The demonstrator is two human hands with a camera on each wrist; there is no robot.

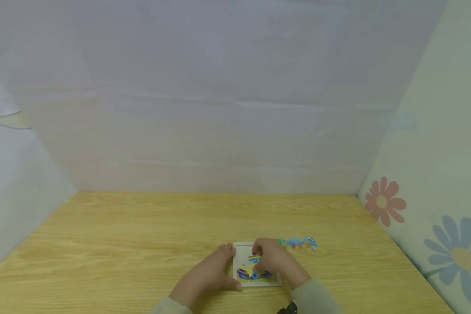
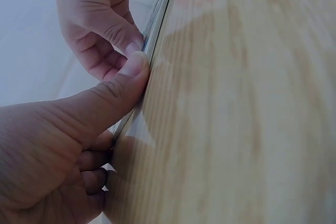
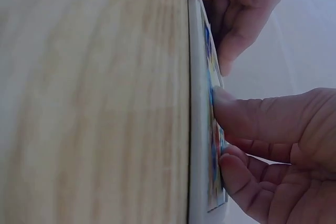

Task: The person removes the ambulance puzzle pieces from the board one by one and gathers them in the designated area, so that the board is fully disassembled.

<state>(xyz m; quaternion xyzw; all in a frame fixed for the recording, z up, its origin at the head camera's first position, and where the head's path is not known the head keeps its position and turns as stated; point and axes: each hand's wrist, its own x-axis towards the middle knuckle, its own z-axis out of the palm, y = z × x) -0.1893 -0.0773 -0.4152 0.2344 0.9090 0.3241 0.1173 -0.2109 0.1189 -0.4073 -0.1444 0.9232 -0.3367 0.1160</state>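
A small white-framed jigsaw puzzle tray [image 1: 241,252] lies flat on the table in the head view, its lower part filled with a colourful vehicle-like picture [image 1: 244,273]. My left hand [image 1: 213,271] grips the tray's left side, with the thumb at the near edge and fingers at the far left corner. Over the tray's right half, my right hand [image 1: 274,258] bends its thumb and fingers onto a puzzle piece, mostly hidden beneath them. The right wrist view shows that thumb [image 3: 252,116] and the fingertips against the picture surface, close to the tray's edge [image 3: 196,140].
Several loose, colourful puzzle pieces [image 1: 296,243] lie in a row on the wooden table [image 1: 141,231], just beyond the tray to the right. A pale wall [image 1: 220,131] stands behind the table. Another with printed flowers [image 1: 464,258] borders the right side.
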